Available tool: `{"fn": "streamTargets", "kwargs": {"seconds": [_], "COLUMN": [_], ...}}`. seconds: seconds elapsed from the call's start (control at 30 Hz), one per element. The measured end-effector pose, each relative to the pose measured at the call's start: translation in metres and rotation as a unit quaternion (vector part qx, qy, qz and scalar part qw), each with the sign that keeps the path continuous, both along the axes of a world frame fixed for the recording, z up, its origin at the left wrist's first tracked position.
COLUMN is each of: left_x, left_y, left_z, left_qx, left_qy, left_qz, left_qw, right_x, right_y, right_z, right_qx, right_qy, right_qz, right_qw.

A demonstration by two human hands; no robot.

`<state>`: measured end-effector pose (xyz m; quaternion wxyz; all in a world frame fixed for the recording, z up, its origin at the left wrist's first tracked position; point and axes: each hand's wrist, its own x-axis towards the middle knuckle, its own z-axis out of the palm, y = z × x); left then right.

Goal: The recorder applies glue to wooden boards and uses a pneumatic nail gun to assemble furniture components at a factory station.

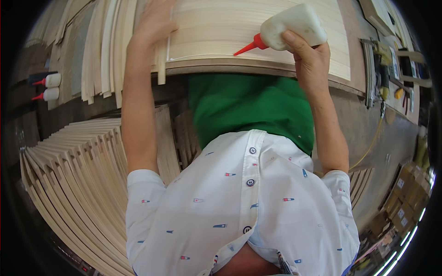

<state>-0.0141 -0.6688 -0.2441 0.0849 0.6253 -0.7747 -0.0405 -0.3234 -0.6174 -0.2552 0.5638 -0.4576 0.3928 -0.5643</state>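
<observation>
My right hand (309, 57) grips a white squeeze bottle (294, 25) with a red nozzle, its tip pointing left and down at the near edge of a pale wooden panel (216, 27). A thin white line of glue runs along that edge. My left hand (154, 20) lies flat on the panel's left side, beside a narrow wooden strip (161, 69) standing at the corner. Both forearms reach up over my white patterned shirt and green garment.
A fanned stack of pale wooden slats (78, 170) lies at the lower left. More long strips (99, 55) lean at the upper left, next to two white bottles with red tips (48, 87). Tools and a yellow hose (382, 92) sit right; cardboard boxes (405, 202) lower right.
</observation>
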Motion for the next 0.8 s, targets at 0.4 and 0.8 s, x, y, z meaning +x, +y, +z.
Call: {"fn": "streamTargets", "kwargs": {"seconds": [0.4,0.8], "left_x": [0.026,0.003], "left_y": [-0.011,-0.009], "left_z": [-0.029,-0.008], "left_qx": [-0.045,-0.002], "left_qy": [0.008,0.008], "left_qz": [-0.029,0.004], "left_qw": [0.999,1.0], "right_x": [-0.134,-0.213], "right_y": [0.033,0.041], "right_z": [0.015,0.019], "right_qx": [-0.049,-0.074], "right_qy": [0.031,0.064], "right_qz": [-0.137,-0.268], "right_qw": [0.989,0.958]}}
